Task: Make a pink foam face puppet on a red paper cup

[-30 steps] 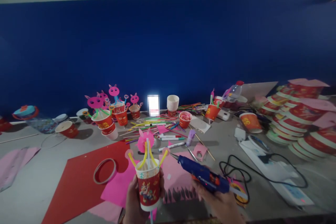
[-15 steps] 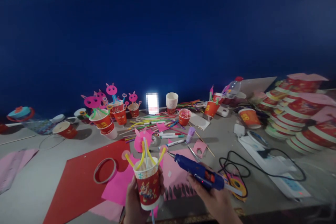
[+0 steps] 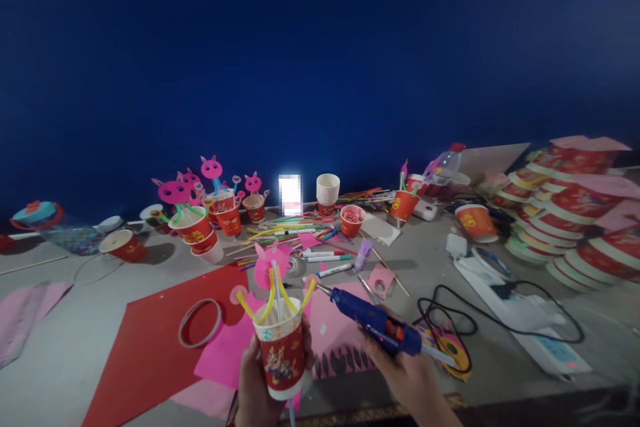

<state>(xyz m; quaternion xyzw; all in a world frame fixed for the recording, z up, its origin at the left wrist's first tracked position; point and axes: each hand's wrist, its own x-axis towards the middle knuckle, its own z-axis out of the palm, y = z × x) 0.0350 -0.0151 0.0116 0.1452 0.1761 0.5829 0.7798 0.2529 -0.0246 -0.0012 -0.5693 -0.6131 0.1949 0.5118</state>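
My left hand (image 3: 257,377) is wrapped round a red and white paper cup (image 3: 281,353) with a cartoon figure printed on it. Out of the cup rise bent yellow straws (image 3: 273,290), two of them ending in round pink discs, and a pale straw topped by a pink animal-head cutout (image 3: 271,265). A straw also sticks out below the cup's base. My right hand (image 3: 393,363) grips a blue glue gun (image 3: 375,320); a clear glue stick juts from its rear. The gun's nozzle points left, close to the right-hand pink disc. Whether they touch I cannot tell.
Red card (image 3: 150,340) with a tape ring (image 3: 200,323) lies left. Finished cup figures (image 3: 185,220) stand behind it. Markers (image 3: 327,257) and straws cover the middle. A power strip (image 3: 520,320), black cable (image 3: 450,307) and tall cup stacks (image 3: 575,213) are at right.
The glue gun has shifted very slightly left and up, its nozzle a little nearer the pink disc. The cup stays in my left hand, almost still.
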